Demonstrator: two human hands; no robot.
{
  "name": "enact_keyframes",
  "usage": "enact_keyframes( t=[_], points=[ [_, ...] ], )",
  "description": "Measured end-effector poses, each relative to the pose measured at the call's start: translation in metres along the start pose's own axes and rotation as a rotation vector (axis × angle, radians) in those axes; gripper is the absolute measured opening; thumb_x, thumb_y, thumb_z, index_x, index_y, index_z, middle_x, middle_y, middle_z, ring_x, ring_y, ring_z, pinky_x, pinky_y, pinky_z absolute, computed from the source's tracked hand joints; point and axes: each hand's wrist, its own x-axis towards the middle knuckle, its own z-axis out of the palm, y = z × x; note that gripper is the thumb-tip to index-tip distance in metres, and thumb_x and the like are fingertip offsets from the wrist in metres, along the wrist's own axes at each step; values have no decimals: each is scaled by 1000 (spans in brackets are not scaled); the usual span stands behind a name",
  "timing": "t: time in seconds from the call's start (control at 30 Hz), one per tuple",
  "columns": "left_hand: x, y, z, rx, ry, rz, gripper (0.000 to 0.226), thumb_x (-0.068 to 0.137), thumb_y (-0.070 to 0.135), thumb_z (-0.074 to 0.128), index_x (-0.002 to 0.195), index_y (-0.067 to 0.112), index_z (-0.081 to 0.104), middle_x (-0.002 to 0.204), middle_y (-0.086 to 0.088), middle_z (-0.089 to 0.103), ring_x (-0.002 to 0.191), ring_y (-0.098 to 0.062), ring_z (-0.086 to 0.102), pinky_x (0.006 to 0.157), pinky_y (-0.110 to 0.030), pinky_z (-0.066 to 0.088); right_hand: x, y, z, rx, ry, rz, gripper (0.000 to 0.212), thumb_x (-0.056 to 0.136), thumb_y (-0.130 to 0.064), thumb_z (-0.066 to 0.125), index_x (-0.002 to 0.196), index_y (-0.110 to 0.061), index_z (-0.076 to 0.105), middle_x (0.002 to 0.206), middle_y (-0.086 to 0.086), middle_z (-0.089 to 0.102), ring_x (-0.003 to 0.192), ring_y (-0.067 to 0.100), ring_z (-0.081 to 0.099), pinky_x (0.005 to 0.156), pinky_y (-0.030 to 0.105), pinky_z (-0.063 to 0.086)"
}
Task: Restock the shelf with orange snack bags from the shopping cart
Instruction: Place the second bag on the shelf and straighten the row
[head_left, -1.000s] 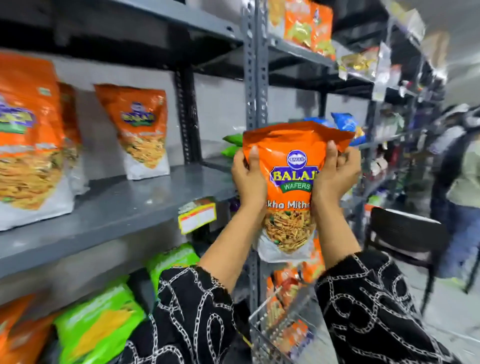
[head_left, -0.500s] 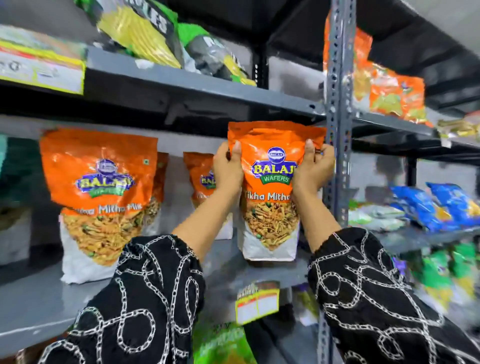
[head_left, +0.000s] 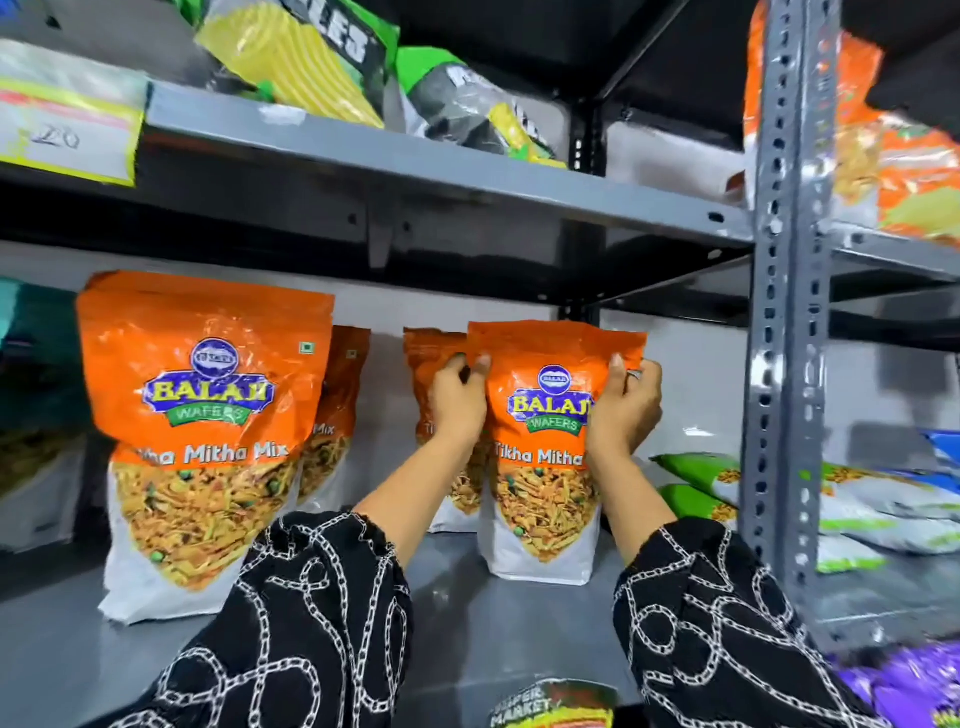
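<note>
An orange Balaji snack bag (head_left: 550, 457) stands upright on the grey shelf (head_left: 498, 618), its white base touching the board. My left hand (head_left: 457, 400) grips its upper left edge and my right hand (head_left: 623, 405) grips its upper right edge. Right behind it stands another orange bag (head_left: 431, 358), mostly hidden by my left hand. A larger-looking orange bag (head_left: 202, 431) stands at the front left, with one more orange bag (head_left: 337, 415) behind it. The shopping cart is out of view.
A perforated grey upright post (head_left: 784, 312) rises just right of my right hand. Green and white bags (head_left: 696, 483) lie flat on the shelf to the right. The shelf above (head_left: 415, 161) carries green and yellow bags. A price label (head_left: 550, 706) hangs on the shelf's front edge.
Both hands carried the orange bag from in front of the post up and left onto the shelf; its base now rests on the board in front of another orange bag.
</note>
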Motion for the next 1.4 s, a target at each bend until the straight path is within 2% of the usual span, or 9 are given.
enact_keyframes(
  t=[0.23,0.37,0.5,0.6,0.67,0.77,0.9,1.07,1.4],
  points=[
    [-27,35,-56,207,89,235,21,93,22,45,104,12,60,110,-9,61,106,-24,54,90,-33,42,-18,-30,-6,-69,63,-174,50,91,-37,52,133,-12,40,138,11,50,128,26,46,105,32,35],
    [-52,48,-119,263,196,420,19,88,20,50,104,13,55,107,-6,55,100,-19,51,91,-39,45,-72,-62,3,24,28,-228,34,90,-32,52,116,-9,51,121,12,55,114,23,47,95,31,35],
    [-85,26,-192,306,413,277,57,79,36,64,122,6,42,125,-14,47,116,-24,41,101,-40,34,-165,-66,21,158,-368,-87,19,87,-19,58,98,-4,56,92,7,57,75,3,50,74,14,42],
    [-99,-10,-246,472,421,74,100,62,56,69,136,1,28,142,-25,33,134,-37,29,111,-50,24,-234,-57,28,152,-867,415,15,88,-19,62,99,-15,53,93,3,54,69,0,48,62,18,42],
    [-97,-34,-277,505,270,-179,108,52,55,77,136,4,31,143,-22,37,134,-36,33,111,-50,29,-258,-61,30,152,-1118,666,29,87,-27,62,111,-22,46,101,1,58,83,7,54,67,21,42],
    [-99,-41,-301,548,-130,-374,97,46,40,87,127,13,41,128,-2,53,113,-20,53,95,-35,48,-270,-63,37,82,-1259,597,75,78,-29,72,136,-17,26,123,4,52,109,20,53,81,27,44],
    [-98,-38,-301,654,-295,-474,97,59,35,85,130,3,28,134,-9,46,119,-25,48,91,-33,44,-273,-54,42,-12,-1215,516,97,55,-32,88,135,-16,34,135,0,48,119,20,52,105,40,44],
    [-89,-47,-299,730,-389,-487,111,37,60,78,128,13,35,137,-9,50,120,-29,51,100,-46,45,-267,-35,46,-26,-1139,496,85,33,-45,90,107,-25,51,126,6,60,112,23,59,100,46,49],
    [-95,-44,-307,719,-329,-426,79,52,40,84,115,10,48,124,-11,59,107,-27,56,86,-39,49,-271,-8,58,-104,-1178,377,121,26,-59,87,130,-18,42,135,4,55,121,22,53,104,45,46]
  ],
)
